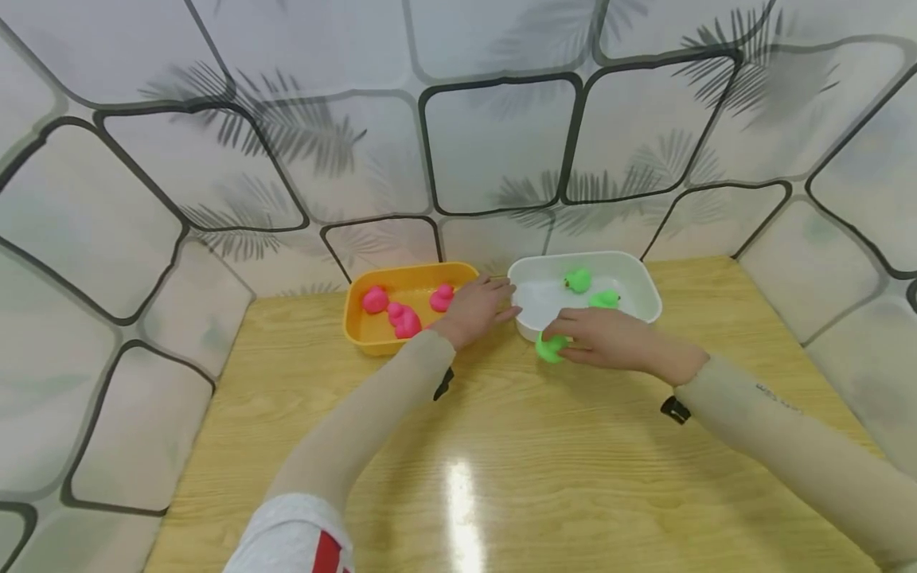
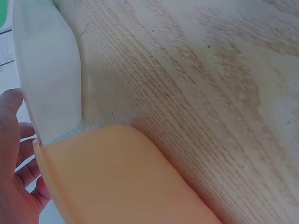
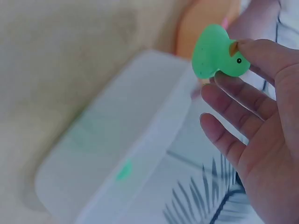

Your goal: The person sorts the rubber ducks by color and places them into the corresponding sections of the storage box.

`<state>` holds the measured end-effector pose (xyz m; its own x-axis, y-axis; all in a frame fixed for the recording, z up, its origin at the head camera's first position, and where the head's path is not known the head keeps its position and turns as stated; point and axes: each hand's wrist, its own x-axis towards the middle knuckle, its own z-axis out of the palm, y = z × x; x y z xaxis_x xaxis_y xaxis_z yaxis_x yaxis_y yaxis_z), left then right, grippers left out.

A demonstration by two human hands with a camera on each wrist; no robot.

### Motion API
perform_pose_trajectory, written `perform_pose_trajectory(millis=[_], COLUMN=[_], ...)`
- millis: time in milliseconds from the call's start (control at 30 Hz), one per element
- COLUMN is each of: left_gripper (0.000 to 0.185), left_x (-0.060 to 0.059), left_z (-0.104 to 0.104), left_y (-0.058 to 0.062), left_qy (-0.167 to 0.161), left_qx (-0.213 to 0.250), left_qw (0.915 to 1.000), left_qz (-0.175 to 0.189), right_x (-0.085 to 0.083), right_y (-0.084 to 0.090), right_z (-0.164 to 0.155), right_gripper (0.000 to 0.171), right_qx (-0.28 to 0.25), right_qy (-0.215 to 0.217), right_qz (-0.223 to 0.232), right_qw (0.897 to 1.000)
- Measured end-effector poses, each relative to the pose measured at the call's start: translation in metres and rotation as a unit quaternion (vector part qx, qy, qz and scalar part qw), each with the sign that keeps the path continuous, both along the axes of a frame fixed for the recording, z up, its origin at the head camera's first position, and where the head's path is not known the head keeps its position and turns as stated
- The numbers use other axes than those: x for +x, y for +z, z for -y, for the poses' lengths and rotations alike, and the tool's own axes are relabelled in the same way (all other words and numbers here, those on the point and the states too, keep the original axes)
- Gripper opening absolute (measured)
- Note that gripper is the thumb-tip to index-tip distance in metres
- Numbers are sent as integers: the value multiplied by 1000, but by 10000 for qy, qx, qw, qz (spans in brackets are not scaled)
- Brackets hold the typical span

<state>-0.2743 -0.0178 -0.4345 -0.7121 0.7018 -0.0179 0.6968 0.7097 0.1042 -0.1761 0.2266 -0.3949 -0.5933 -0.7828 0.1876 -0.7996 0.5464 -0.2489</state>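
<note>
In the head view, my right hand point(image 1: 609, 338) pinches a green rubber duck point(image 1: 550, 348) at the near left rim of the white tub point(image 1: 648, 298). The right wrist view shows the duck point(image 3: 212, 51) held by its head between thumb and fingers, the other fingers loosely spread. Two more green ducks point(image 1: 577, 279) lie inside that tub. My left hand point(image 1: 476, 312) reaches over the right end of the orange tub point(image 1: 351, 322), its relaxed fingertips at the white tub's left rim. Several pink rubber ducks point(image 1: 404, 321) lie in the orange tub.
Both tubs stand side by side at the back of a wooden table point(image 1: 544, 477). Behind and beside it rise walls covered with a stone-and-leaf patterned sheet point(image 1: 501, 143).
</note>
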Motion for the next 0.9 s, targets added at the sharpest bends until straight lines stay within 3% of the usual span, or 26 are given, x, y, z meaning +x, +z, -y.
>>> perform_pose_trajectory(millis=[233,500,900], left_gripper=[58,58,57], left_x=[1,2,0], left_z=[0,-1,-1], left_y=[2,1,-2], left_qy=[29,104,120], left_qx=[9,36,70], left_qw=[10000,9999,9999], left_qz=[27,122,17], right_x=[-35,-63,-87], right_y=[30,35,38], right_z=[-14,-23,-24], right_gripper=[28,21,23], right_qx=[116,253,399], right_qy=[-671,-951,-1240], right_qz=[394,562,692], right_qw=[9969,9936,9891])
